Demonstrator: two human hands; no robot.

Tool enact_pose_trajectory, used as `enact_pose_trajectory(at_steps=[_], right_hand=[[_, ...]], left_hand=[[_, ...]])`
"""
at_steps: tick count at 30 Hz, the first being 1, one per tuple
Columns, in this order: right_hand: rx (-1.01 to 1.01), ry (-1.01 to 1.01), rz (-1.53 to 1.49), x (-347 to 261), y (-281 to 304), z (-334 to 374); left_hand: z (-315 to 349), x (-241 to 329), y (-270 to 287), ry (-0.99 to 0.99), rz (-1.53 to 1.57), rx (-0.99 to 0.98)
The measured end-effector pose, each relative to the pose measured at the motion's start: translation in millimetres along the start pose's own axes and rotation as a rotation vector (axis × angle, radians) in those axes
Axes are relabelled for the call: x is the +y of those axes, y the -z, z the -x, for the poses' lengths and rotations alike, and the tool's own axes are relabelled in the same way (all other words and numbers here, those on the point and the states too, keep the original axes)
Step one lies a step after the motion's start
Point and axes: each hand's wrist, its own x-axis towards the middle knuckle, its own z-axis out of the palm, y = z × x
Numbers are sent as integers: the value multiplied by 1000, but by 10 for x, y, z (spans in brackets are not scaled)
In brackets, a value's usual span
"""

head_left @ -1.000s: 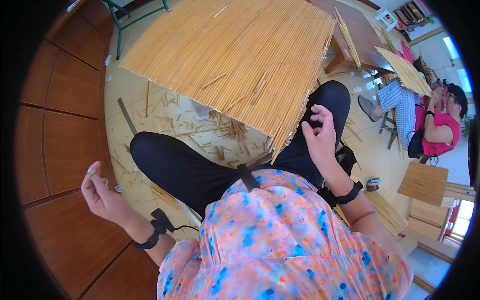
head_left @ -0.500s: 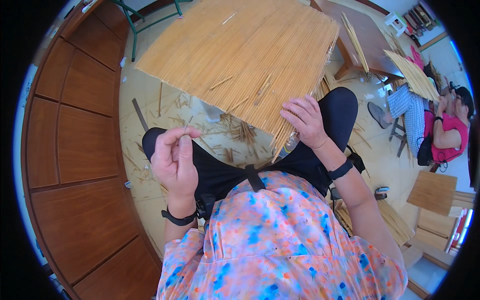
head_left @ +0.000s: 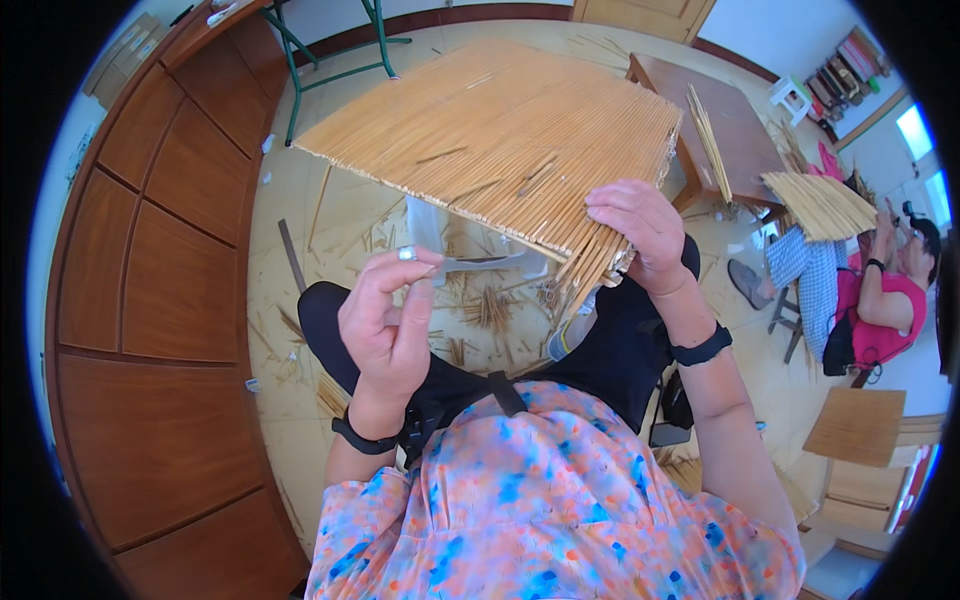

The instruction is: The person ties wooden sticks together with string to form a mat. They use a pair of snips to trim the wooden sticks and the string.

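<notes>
A wide mat of straw-coloured stalks (head_left: pixel 500 130), laid side by side, spreads out in front of me, its near corner over my lap. My right hand (head_left: pixel 650 228) is closed on that corner, where several loose stalks (head_left: pixel 585 270) stick out toward me. To the left of the near edge, my left hand (head_left: pixel 390 310) is raised in a pinch, with a ring on one finger. Beside its fingertips shows a pale strip (head_left: pixel 480 264); I cannot tell whether the fingers hold it or it lies beyond. Short stalk pieces lie on top of the mat.
Stalk scraps (head_left: pixel 490 308) litter the tiled floor. Wooden cabinets (head_left: pixel 180 270) line the left. A low brown table (head_left: pixel 715 120) stands at the far right with a bundle of stalks (head_left: pixel 708 140). Further right, a seated person (head_left: pixel 885 310) holds a smaller stalk mat (head_left: pixel 820 203).
My left hand has moved right, toward the mat's near edge. My right hand has shifted slightly right, still on the corner. The view has tipped up, showing more of the far wall.
</notes>
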Motion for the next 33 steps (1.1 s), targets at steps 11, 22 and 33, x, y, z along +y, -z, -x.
enact_pose_trajectory(at_steps=[11, 22, 33], right_hand=[[-8, -41, -16, 185, 168, -564], [-5, -114, -52, 377, 262, -847], [22, -174, -80, 591, 283, -1147]], left_hand=[[-423, -10, -452, -122, 17, -93], [-711, -82, -685, -101, 90, -53], [-1056, 55, -858, -59, 155, -25]])
